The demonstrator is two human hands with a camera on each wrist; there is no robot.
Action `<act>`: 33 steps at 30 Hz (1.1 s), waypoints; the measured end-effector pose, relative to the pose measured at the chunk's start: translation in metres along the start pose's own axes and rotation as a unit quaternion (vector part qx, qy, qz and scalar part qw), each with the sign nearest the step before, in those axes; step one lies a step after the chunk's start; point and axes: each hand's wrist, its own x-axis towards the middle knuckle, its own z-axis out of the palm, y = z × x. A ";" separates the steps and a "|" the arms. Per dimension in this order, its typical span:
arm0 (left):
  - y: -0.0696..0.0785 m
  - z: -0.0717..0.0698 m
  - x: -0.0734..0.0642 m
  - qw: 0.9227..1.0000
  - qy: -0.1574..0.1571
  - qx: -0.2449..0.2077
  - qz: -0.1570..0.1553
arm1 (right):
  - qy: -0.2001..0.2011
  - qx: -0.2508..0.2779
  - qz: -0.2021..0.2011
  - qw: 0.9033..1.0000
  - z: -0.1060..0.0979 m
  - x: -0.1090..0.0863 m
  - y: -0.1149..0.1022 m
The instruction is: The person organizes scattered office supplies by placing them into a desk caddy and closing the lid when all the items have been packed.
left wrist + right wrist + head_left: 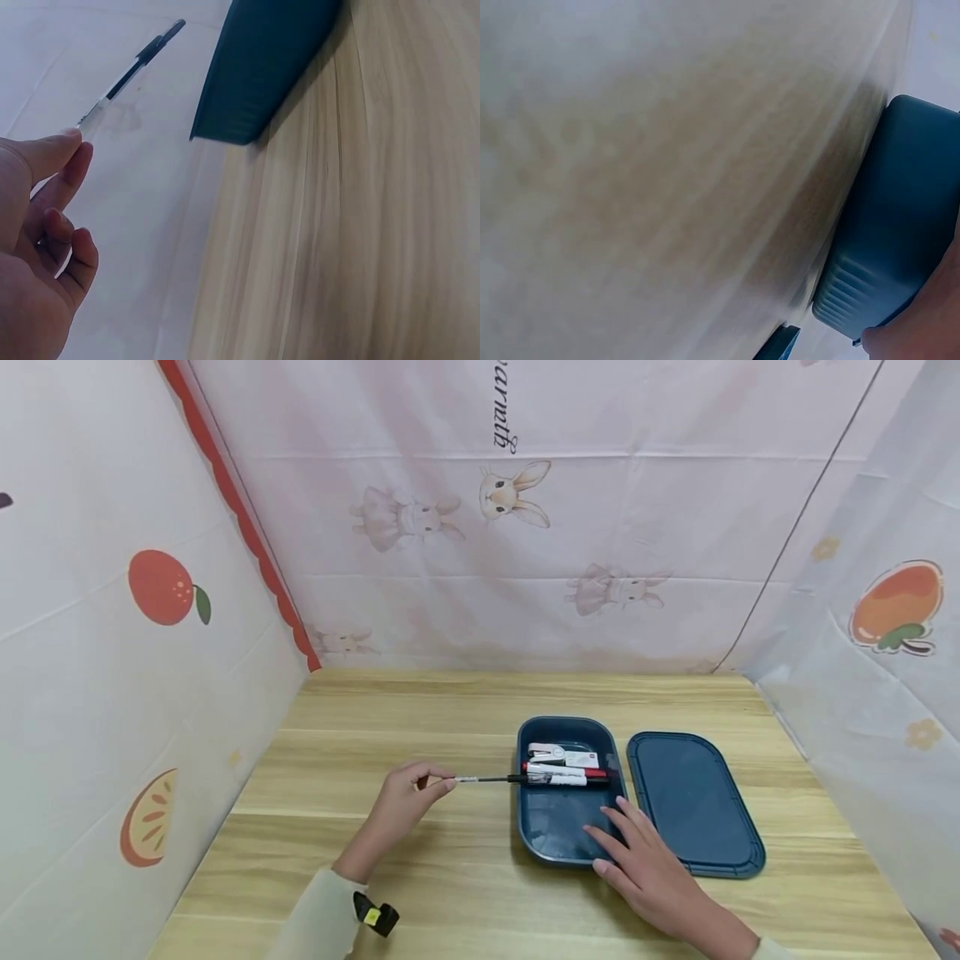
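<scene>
Beyond the fingers of the left hand [402, 799], directly to their right, a slim pen [487, 779] extended, its long axis running almost sideways towards the blue box [557, 831]. These fingers were pinched together on its clear plastic end, so the left hand was the nearer one; the black end reached the box's left rim, but I could not tell whether they touched. Farther right from these fingers, inside the smooth, round-cornered box, a red-capped marker [558, 770] and a dark-capped marker [558, 781] lay nearly parallel to the pen. The right hand [647, 874] had its fingers spread apart at the box's near right edge. Right of them, a flat matching lid [697, 802] lay on the wood-grained counter [360, 735].
</scene>
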 end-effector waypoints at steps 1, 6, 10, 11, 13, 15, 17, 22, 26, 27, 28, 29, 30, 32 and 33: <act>0.001 0.003 0.002 1.000 -0.004 -0.005 0.003 | 0.000 0.000 0.001 1.000 0.000 0.000 0.000; 0.008 0.021 0.017 0.999 -0.023 -0.027 0.009 | 0.006 0.002 0.001 1.000 -0.001 0.001 0.000; 0.013 0.034 0.029 0.999 -0.027 -0.027 0.009 | 0.003 0.005 0.003 1.000 -0.002 0.001 -0.001; 0.014 0.037 0.031 0.999 -0.027 -0.025 0.011 | 0.006 0.006 0.000 1.000 -0.001 0.001 -0.001; 0.014 0.043 0.036 0.999 -0.029 -0.023 0.013 | 0.009 0.006 -0.003 1.000 -0.001 0.001 -0.002; 0.013 0.049 0.039 0.999 -0.032 -0.026 0.014 | 0.008 0.006 -0.001 1.000 -0.001 0.001 -0.003; 0.012 0.056 0.041 0.999 -0.034 -0.024 0.015 | 0.007 0.007 -0.001 1.000 -0.002 0.001 -0.003; 0.013 0.074 0.048 0.999 -0.047 -0.011 0.025 | 0.004 0.009 0.002 1.000 -0.004 0.000 -0.003; 0.016 0.087 0.052 0.998 -0.062 -0.005 0.024 | 0.003 0.011 0.005 1.000 -0.003 0.000 -0.002; 0.017 0.089 0.053 0.998 -0.066 -0.005 0.020 | 0.000 0.013 0.006 1.000 -0.003 0.000 -0.002; 0.018 0.091 0.054 0.998 -0.068 -0.006 0.016 | -0.003 0.013 0.007 1.000 -0.003 0.000 -0.003; 0.018 0.093 0.054 0.998 -0.069 -0.001 0.014 | -0.005 0.014 0.009 1.000 -0.003 0.000 -0.003; 0.018 0.095 0.055 0.997 -0.069 0.003 0.015 | -0.006 0.014 0.009 1.000 -0.003 0.000 -0.003; 0.017 0.097 0.056 0.997 -0.069 0.017 0.020 | -0.006 0.012 0.009 1.000 -0.002 0.001 -0.003; 0.017 0.098 0.056 0.997 -0.069 0.025 0.027 | -0.003 0.011 0.008 1.000 -0.001 0.001 -0.004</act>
